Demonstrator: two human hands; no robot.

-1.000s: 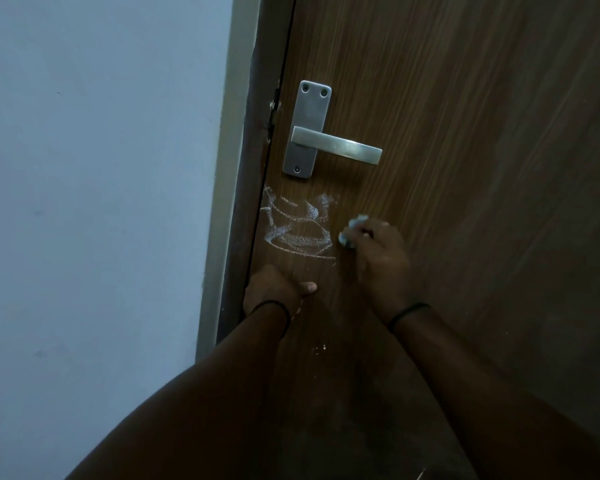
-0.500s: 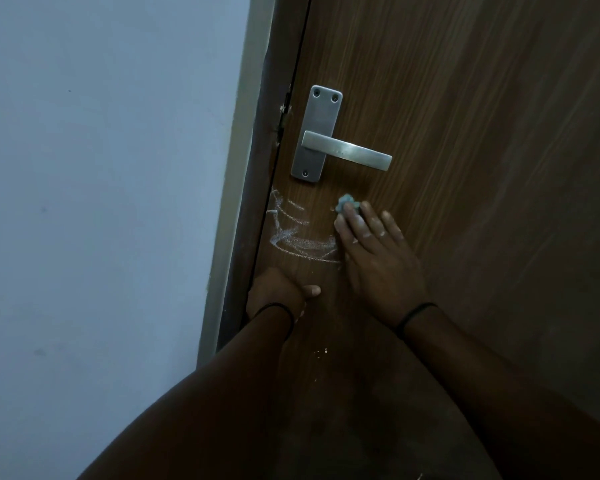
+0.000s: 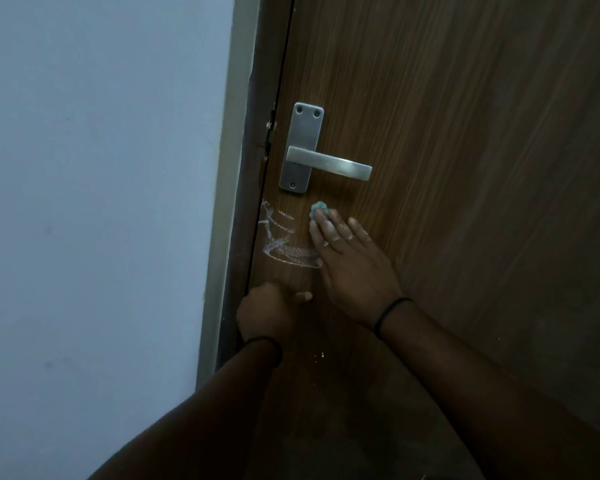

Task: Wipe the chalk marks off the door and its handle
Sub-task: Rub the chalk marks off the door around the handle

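1. While our right hand (image 3: 354, 268) presses straight fingers on a small blue cloth (image 3: 318, 208), our left hand (image 3: 265, 315) rests curled against the door (image 3: 465, 168), holding nothing.
2. Chalk marks (image 3: 284, 242) lie between both hands; handle (image 3: 329, 163) above.

Right hand (image 3: 352, 268) flat, fingers (image 3: 326, 225) straight; left hand (image 3: 265, 315) fisted, thumb out.

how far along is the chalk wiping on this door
Done: the strip of door just under the handle, by the right hand, looks free of chalk. In hand: the right hand presses a small blue-green cloth wad flat against the door, while the left hand rests curled lower down. Left: the chalk marks near the door edge and white specks below.
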